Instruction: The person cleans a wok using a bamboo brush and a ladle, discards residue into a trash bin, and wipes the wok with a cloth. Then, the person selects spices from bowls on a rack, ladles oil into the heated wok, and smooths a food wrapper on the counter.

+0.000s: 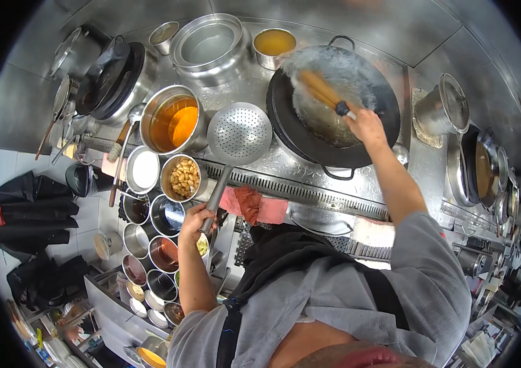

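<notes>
From above, a person in a grey shirt (334,294) and black apron (260,257) stood at a steel counter (423,162). The right hand (366,127) was closed around the handle of a tan brush (321,89), its fingers curled tight. The brush was inside a large black wok (386,113) with two loop handles, slanting away from the hand toward the upper left. A pale blur, steam or splashing liquid, spread around it and hid where its tip met the metal.

The left hand (196,222) was wrapped around the handle of a steel strainer (240,132). The strainer's round, hole-pierced bowl lay just left of the wok, beside a pot (150,122) of orange liquid; its handle ran down toward the person.

Just left of that handle were a tin (165,184) of brown chunks and a bowl (128,178) with something white in it. Beyond the strainer stood a wide steel pan (177,55) of clear liquid and a can (269,62) of yellow liquid. A crumpled red cloth (248,204) lay over a pink cloth (274,211) at the counter's near edge. Round tubs (163,253) crowded the lower left.
</notes>
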### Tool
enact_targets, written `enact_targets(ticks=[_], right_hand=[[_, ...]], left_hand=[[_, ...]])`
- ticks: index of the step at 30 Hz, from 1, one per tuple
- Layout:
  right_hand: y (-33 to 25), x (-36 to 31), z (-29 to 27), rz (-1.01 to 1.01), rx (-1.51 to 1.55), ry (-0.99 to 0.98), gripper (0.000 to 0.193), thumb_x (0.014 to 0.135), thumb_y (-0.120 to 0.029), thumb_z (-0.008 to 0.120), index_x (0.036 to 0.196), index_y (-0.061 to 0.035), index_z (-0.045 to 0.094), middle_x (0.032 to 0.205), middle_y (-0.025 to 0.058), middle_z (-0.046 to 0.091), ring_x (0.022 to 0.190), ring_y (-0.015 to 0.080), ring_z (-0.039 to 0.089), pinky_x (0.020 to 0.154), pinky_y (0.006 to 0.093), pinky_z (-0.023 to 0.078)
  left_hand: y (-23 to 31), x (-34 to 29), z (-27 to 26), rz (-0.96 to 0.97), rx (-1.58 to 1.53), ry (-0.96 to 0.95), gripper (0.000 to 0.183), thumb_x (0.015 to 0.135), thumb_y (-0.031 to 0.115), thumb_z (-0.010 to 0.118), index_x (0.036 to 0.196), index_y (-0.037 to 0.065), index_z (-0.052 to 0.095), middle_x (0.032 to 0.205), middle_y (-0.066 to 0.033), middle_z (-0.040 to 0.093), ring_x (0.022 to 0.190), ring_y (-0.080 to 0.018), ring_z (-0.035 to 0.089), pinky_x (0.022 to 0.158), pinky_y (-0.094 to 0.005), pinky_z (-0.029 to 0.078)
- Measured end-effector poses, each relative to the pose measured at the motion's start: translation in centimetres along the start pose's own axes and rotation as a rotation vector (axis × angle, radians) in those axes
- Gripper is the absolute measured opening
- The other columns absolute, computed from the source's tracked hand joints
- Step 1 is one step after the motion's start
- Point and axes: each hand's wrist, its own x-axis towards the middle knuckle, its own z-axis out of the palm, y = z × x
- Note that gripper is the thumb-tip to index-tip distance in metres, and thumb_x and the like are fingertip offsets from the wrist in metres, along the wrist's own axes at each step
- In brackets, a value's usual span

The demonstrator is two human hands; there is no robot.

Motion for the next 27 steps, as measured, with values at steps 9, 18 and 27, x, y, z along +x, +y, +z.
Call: enact_targets(ticks=[9,18,27], right_hand=[[8.8,-2.8,-8.0,0.156,-0.298,-0.064,0.039,0.081,-0.028,0.065,0.119,-0.0183,0.062,0.093,0.0172,0.067,0.088,0.0358,0.064,0.078,0.0449,0.051],[-2.3,-0.5,0.9,0.055,0.061,0.040,0.043,0.084,-0.029,0.064,0.123,-0.0139,0.058,0.093,0.0220,0.066,0.090,0.0390,0.064,0.081,0.0471,0.050],[7.1,-4.1,-8.2,-0.046,-0.111,-0.282,0.044,0.079,-0.027,0.067,0.121,-0.0144,0.062,0.097,0.0199,0.067,0.092,0.0365,0.063,0.083,0.0436,0.049]], left_hand=[[-3.5,2.3,3.6,0.630,0.838,0.398,0.050,0.072,0.017,0.071,0.116,-0.004,0.059,0.107,-0.0273,0.063,0.101,-0.0398,0.061,0.088,-0.0418,0.048],[-8.0,9.5,7.2,0.390,0.904,0.376,0.056,0.068,0.031,0.076,0.111,0.000,0.056,0.095,-0.0168,0.066,0.086,-0.0309,0.065,0.077,-0.0383,0.051],[-9.1,6.9,11.2,0.530,0.921,0.345,0.064,0.070,0.017,0.071,0.123,-0.001,0.041,0.103,-0.0290,0.061,0.098,-0.0445,0.059,0.086,-0.0491,0.047]])
